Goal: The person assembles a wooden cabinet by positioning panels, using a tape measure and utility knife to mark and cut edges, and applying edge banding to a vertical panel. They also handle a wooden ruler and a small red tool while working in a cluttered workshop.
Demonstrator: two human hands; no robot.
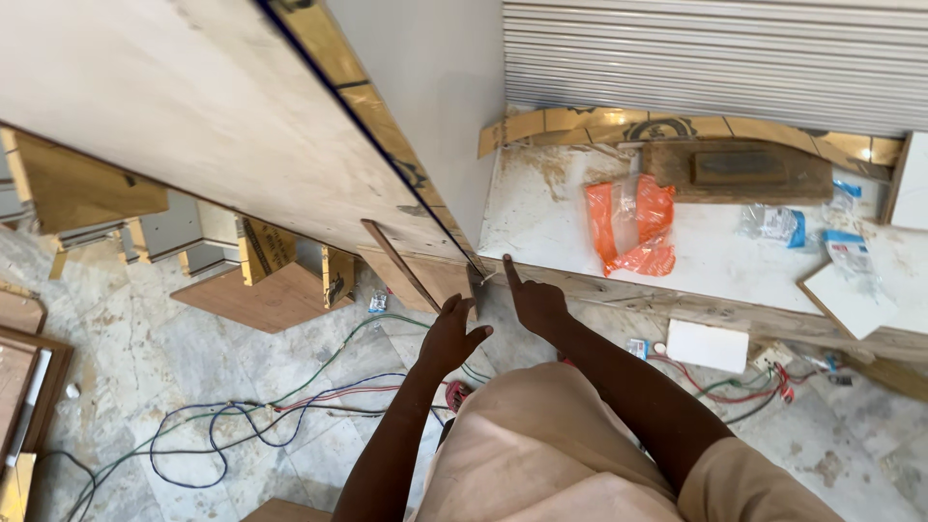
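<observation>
Both hands [498, 319] touch the plywood panel's [193, 116] lower corner.

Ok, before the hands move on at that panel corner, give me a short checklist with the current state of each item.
1. Left hand at the small dark piece on the plywood panel corner: ok, touching it.
2. Right hand placed: ok, forefinger up at the ledge edge.
3. Firm grip on the piece: cannot tell.
4. Cables away from the feet: not ok, they trail close below.
5. Orange packet away from the hands: ok.
</observation>
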